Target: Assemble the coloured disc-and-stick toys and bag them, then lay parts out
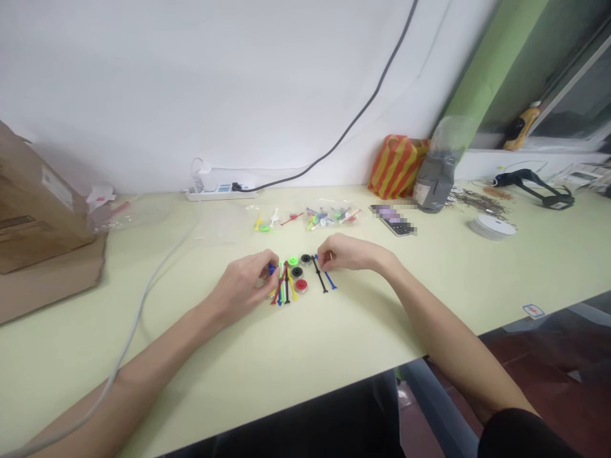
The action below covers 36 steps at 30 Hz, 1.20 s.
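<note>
- Left hand (241, 287): fingers (266, 263) together, clamped on small blue piece (272, 270) at top of strip bunch; this hand is the nearer to bunch.
- Right hand (348, 252): fingers (325, 257) together, just beside top ends of black strip (319, 275) and blue strip (330, 281); cannot tell if clamped on either. This hand is the nearer to both strips.
- Black strip: long axis runs from right fingers down twd front bench edge, slanting right. Blue strip lies alongside on its right, same slant.
- Strip bunch (284, 287): red, yellow, black, blue and green plastic strips btwn hands, long axes roughly front-to-back, upper ends converging.
- Discs, small cluster btwn bunch and black strip: green disc (293, 261), black disc (305, 259), black disc (296, 272), red disc (300, 285).
- Bench (363, 337): pale green; all above lie mid-bench, twd front edge.
- Along back edge: power strip (219, 194), clear bags of coloured parts (329, 216), blurred phone (394, 219), orange-yellow striped bag (396, 166), grey bag (433, 184).
- Right end: white spool (491, 226).
- Left end: cardboard box (33, 197); grey cable (143, 305) runs across bench.
</note>
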{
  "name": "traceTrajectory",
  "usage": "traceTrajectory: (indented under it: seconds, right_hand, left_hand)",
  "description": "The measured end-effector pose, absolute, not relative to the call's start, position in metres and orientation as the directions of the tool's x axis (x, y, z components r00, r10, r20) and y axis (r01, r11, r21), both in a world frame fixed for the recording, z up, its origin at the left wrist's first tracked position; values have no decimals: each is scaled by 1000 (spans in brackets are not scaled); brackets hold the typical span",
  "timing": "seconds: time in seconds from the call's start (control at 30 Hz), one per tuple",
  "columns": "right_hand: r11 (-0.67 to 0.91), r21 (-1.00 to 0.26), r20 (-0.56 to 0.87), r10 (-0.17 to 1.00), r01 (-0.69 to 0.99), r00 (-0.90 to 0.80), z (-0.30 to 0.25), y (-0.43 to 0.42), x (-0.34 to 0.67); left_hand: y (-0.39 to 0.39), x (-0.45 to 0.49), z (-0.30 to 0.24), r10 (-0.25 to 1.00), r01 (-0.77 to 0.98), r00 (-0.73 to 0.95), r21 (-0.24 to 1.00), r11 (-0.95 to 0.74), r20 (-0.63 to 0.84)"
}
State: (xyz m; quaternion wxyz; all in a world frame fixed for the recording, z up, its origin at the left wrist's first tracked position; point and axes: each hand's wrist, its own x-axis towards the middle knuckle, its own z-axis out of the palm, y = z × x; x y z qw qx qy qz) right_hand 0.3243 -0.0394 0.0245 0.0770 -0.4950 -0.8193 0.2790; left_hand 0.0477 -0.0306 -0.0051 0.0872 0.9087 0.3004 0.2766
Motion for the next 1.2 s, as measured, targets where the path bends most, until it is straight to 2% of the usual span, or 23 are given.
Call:
traceTrajectory:
  seconds: [1.2]
  right_hand:
    - [355,-519,-151,857,777,-492,29,-43,322]
  left_hand:
    - [-32,48,-3,609,504,660,342,-793,440]
